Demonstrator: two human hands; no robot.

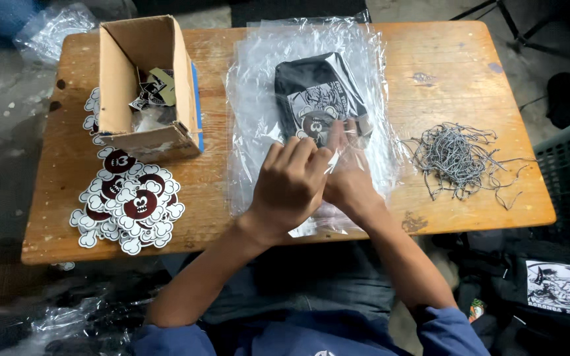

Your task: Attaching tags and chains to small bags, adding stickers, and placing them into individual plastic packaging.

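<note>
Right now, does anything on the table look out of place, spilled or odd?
Two things stand out. The cardboard box lies tipped on its side, its open mouth facing up toward the camera. The pile of stickers beside it spreads loosely and hangs over the table front edge. The cords are tangled.

- The surface (443, 59) is worn wood, matt, stained and scuffed.
- Clear plastic bags (252, 99) at its middle are thin, glossy and crinkled.
- The folded garment (311, 86) inside is black cloth, matt, with a pale print.
- At 10 o'clock, the box (123, 72) is plain brown cardboard, dull.
- At 8 o'clock, the stickers (133, 204) look like smooth, glossy paper.
- At 3 o'clock, the ball chains (456, 158) are grey metal.
</note>
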